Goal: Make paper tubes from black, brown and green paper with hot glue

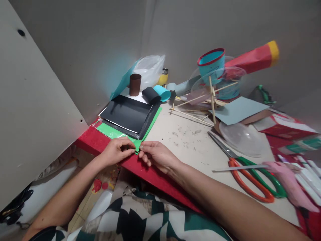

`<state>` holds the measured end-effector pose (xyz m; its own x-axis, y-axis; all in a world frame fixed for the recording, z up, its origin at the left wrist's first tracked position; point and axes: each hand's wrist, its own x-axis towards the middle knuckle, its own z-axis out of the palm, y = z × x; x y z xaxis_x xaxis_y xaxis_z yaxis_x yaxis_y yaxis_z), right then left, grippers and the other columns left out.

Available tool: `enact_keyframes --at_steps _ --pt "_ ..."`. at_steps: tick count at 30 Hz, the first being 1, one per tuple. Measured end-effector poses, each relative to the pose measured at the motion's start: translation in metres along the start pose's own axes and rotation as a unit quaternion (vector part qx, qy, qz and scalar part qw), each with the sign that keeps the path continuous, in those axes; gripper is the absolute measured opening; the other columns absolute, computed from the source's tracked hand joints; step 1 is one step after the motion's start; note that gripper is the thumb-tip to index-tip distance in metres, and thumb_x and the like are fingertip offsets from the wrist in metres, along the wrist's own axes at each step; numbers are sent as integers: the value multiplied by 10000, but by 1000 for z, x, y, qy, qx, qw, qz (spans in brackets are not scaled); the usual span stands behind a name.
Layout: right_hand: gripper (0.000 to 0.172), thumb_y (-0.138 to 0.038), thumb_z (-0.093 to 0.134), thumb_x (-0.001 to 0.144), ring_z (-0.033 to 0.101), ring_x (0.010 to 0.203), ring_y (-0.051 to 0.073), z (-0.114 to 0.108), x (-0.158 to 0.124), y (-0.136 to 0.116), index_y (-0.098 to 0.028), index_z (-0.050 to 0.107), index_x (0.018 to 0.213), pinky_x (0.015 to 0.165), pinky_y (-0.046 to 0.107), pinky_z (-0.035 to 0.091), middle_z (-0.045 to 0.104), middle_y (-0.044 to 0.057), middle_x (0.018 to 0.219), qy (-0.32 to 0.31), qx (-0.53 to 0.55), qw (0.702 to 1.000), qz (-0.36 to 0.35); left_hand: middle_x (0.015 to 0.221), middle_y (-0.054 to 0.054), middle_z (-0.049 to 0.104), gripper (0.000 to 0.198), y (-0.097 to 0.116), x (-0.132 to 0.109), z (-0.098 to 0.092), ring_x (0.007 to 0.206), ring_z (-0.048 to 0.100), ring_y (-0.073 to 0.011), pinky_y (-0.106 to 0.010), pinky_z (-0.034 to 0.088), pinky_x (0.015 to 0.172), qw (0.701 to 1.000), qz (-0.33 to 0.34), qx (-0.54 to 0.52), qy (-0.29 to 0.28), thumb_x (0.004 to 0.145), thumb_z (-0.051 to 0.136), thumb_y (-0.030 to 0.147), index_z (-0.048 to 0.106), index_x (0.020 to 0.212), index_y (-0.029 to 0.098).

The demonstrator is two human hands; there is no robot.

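Note:
My left hand is at the front edge of the table, thumb and fingers closed on the near corner of the green paper. From the other side my right hand pinches the same corner, its fingertips almost meeting the left ones. The green paper forms the bottom of a stack, with some shiny clear plastic along its front. On top of it lie black sheets, one with a thin white edge. My fingertips hide part of the corner, so its exact layers are unclear.
Large scissors with orange and green handles lie at right. Behind them are a stick frame, a pale blue sheet and a blue cup. A brown paper tube stands behind the stack. A white panel rises at left.

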<state>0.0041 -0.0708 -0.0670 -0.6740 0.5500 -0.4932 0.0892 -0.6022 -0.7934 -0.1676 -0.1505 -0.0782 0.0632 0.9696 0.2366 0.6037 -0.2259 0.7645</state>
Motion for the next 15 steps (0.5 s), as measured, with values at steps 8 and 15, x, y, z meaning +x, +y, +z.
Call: enact_keyframes --at_steps 8,15 --pt "274 -85 520 837 454 286 47 -2 -2 -2 -130 595 577 267 118 367 623 -5 462 -29 -8 999 8 800 -18 605 115 -5 -2 5 710 558 -136 -248 438 649 996 46 78 24 840 668 224 657 934 160" --pt "246 -119 572 826 467 277 53 -5 -1 -4 -131 613 584 266 118 365 626 -5 448 -40 -8 999 21 821 -58 651 138 -6 -2 5 751 593 -162 -274 469 675 992 83 78 46 867 639 224 677 973 145"
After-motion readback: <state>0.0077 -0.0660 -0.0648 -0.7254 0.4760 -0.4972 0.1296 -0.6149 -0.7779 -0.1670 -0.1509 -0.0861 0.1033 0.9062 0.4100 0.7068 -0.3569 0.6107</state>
